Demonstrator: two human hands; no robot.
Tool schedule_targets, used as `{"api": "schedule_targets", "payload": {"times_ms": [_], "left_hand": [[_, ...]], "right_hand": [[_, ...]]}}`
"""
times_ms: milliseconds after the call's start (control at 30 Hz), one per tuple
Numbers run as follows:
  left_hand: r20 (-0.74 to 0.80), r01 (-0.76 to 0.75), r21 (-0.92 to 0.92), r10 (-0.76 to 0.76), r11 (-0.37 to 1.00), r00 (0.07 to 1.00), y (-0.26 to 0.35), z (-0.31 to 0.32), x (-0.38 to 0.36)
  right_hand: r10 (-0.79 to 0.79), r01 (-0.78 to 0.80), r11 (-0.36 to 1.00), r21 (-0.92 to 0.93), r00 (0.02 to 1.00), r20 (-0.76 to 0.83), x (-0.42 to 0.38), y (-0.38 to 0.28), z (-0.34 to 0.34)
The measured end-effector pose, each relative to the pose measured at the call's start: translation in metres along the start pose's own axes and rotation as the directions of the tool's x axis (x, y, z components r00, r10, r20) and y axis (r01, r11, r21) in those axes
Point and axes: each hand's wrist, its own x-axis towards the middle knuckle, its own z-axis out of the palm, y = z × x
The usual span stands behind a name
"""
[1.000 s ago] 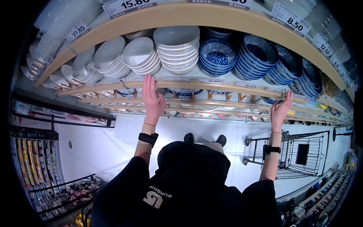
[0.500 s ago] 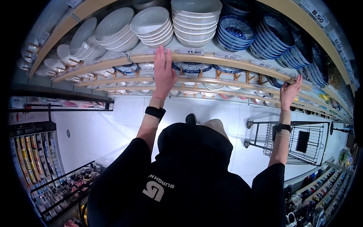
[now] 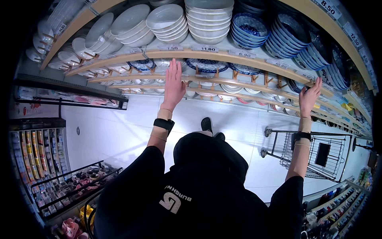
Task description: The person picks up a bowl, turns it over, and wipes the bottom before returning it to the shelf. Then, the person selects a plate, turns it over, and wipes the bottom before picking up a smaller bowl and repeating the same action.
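Observation:
My left hand (image 3: 174, 85) is stretched flat, its fingertips just below the wooden front edge (image 3: 187, 54) of the bowl shelf. It is nearest to a stack of white bowls (image 3: 169, 24) and a price label reading 11.80 (image 3: 204, 48). My right hand (image 3: 310, 96) is at the same shelf edge farther right, fingers bent and pressed together. A small dark patch shows between its thumb and fingers; I cannot tell what it is. Above it stand stacked blue patterned bowls (image 3: 289, 40). Both wrists carry black bands.
Lower shelves hold plates on wooden racks, among them a blue-rimmed plate (image 3: 207, 65). A wire shopping cart (image 3: 318, 153) stands on the pale floor (image 3: 95, 131) to my right. Racks of goods (image 3: 38, 153) line the left side, with pink clogs (image 3: 70, 227) at bottom left.
My left hand has come down slightly from the shelf edge. My right hand stays by the edge. My feet show more, and the whole view has shifted a little.

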Motion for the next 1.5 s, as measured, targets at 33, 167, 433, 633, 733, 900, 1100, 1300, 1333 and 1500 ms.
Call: {"api": "schedule_targets", "payload": {"times_ms": [33, 167, 433, 633, 733, 900, 1100, 1300, 1333, 1500], "left_hand": [[0.05, 0.009, 0.001, -0.009, 1.0, 0.999, -0.001, 0.004, -0.01], [0.282, 0.053, -0.024, -0.044, 0.998, 0.958, -0.002, 0.027, -0.056], [0.513, 0.185, -0.102, -0.108, 0.977, 0.852, 0.012, 0.019, -0.181], [0.495, 0.305, -0.027, -0.252, 0.952, 0.831, 0.002, -0.009, -0.229], [0.495, 0.363, -0.011, -0.31, 0.932, 0.812, 0.001, -0.02, -0.235], [0.493, 0.389, -0.035, -0.323, 0.92, 0.808, -0.006, -0.03, -0.234], [0.45, 0.408, -0.122, -0.316, 0.905, 0.835, -0.051, -0.048, -0.248], [0.461, 0.476, -0.108, -0.38, 0.873, 0.801, -0.117, -0.077, -0.29], [0.471, 0.492, -0.104, -0.393, 0.864, 0.79, -0.128, -0.082, -0.298], [0.369, 0.466, -0.103, -0.401, 0.879, 0.838, -0.187, -0.095, -0.341]], "right_hand": [[-0.009, 0.009, 1.0, 0.001, 1.0, 0.002, -0.001, 0.0, -0.001], [0.002, -0.002, 1.0, -0.016, 1.0, 0.003, -0.002, 0.001, -0.001], [0.022, -0.024, 0.999, -0.034, 0.998, -0.058, -0.001, 0.001, 0.006], [0.037, -0.038, 0.998, -0.042, 0.999, -0.032, -0.001, 0.002, 0.005], [0.028, -0.029, 0.998, -0.047, 0.999, -0.029, -0.002, 0.005, 0.006], [-0.03, 0.031, 0.998, -0.06, 1.0, 0.005, -0.003, 0.008, 0.002], [0.066, -0.067, 0.993, 0.096, 0.998, 0.015, -0.042, -0.031, 0.005], [0.177, -0.343, 0.874, 0.344, 0.885, 0.431, -0.179, -0.144, 0.059], [0.05, -0.189, 0.927, 0.324, 0.918, 0.394, -0.213, -0.162, 0.076], [-0.072, -0.401, 0.803, 0.441, 0.67, 0.739, -0.295, -0.322, 0.062]]}}
